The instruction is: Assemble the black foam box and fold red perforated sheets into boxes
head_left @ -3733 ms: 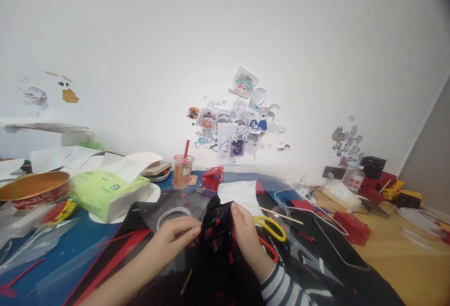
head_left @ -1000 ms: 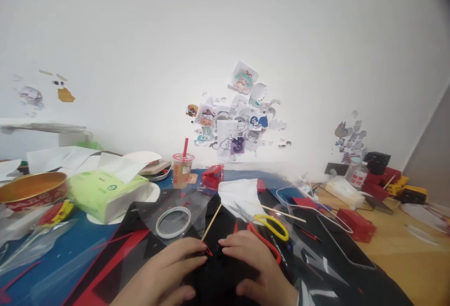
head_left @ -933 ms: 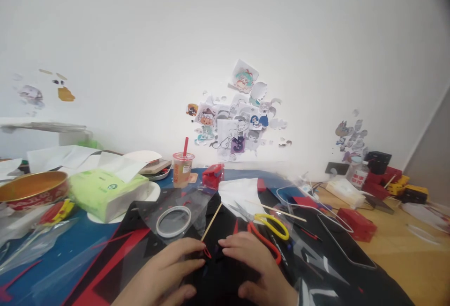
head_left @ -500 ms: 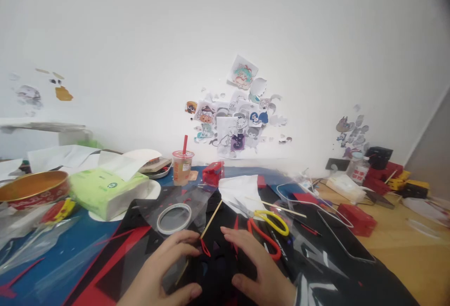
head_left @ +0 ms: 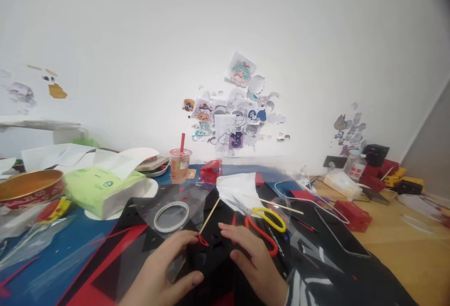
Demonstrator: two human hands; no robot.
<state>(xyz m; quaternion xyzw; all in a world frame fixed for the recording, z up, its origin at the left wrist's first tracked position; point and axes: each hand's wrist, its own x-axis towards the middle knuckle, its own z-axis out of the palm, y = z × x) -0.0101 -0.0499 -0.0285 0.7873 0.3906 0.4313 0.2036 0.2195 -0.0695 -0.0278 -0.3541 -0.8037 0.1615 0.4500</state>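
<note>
My left hand [head_left: 165, 268] is over the black cut-out sheet [head_left: 211, 273], fingers curved and thumb apart. Its fingertips are beside a thin red loop [head_left: 203, 241] at the near end of a wooden stick [head_left: 210, 214]; whether they touch is unclear. Facing it, my right hand [head_left: 255, 261] hovers or rests on the same black sheet, fingers stretched and thumb spread. Just beyond the right hand lie scissors with one yellow handle [head_left: 272, 210] and one orange-red handle [head_left: 267, 242]. A roll of white tape [head_left: 186, 217] is past the left hand.
A white paper [head_left: 237, 186] lies ahead, with a drink cup [head_left: 180, 165] and red straw behind. At left are a green tissue pack [head_left: 94, 189] and a red-gold bowl [head_left: 45, 192]. A phone [head_left: 342, 231], white cable [head_left: 295, 197] and red box [head_left: 352, 215] are at right.
The view has shifted slightly. Both thumbs have moved up nearer the fingers, and the red loop now looks flatter. The hands stay in nearly the same place.
</note>
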